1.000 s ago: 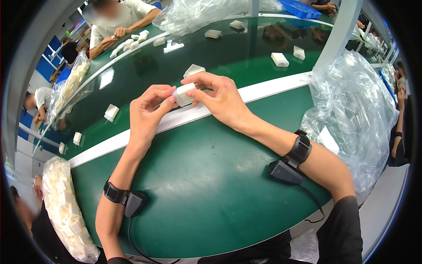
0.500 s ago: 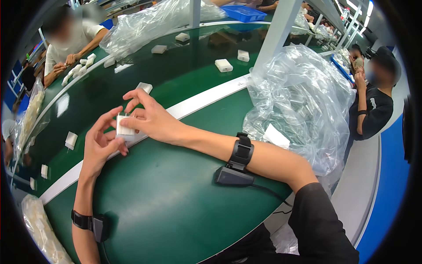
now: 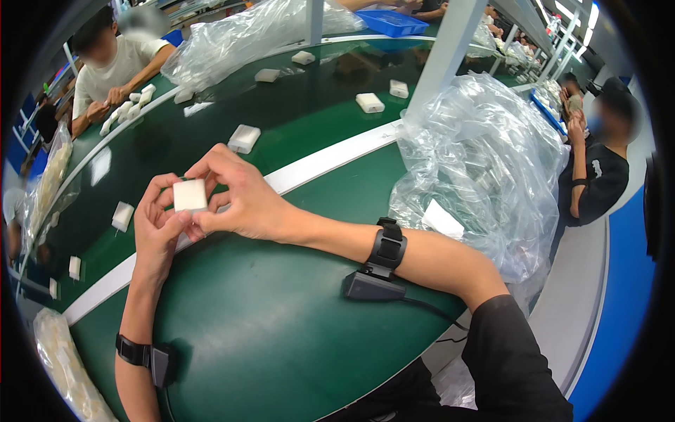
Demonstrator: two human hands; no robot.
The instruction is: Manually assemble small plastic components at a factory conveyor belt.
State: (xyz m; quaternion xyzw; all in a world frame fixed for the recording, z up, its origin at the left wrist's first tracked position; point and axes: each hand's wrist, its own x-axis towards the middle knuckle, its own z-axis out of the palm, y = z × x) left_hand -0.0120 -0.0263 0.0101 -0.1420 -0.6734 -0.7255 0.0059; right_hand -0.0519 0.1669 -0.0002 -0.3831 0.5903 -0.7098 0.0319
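A small white square charger (image 3: 190, 195) is held up over the white rail of the belt, with its broad plain face showing. My left hand (image 3: 158, 218) grips it from the left, thumb low and fingers curled behind. From the other side my right hand (image 3: 235, 193) pinches it, thumb at the lower right corner and index finger arched over the top. Its back is hidden by the fingers. Just beyond my right hand, another white charger (image 3: 244, 139) lies on the green conveyor belt (image 3: 309, 119).
More chargers lie along the belt, such as one at the left (image 3: 122, 216) and one farther right (image 3: 370, 103). A heap of clear plastic bags (image 3: 478, 169) covers the right side, beside a grey post (image 3: 446, 56). Co-workers sit across the belt (image 3: 116, 63) and at right (image 3: 605, 155).
The charger in my hands has turned so its broad face shows, and my right fingers have closed in around it. Chargers on the belt have shifted to the right.
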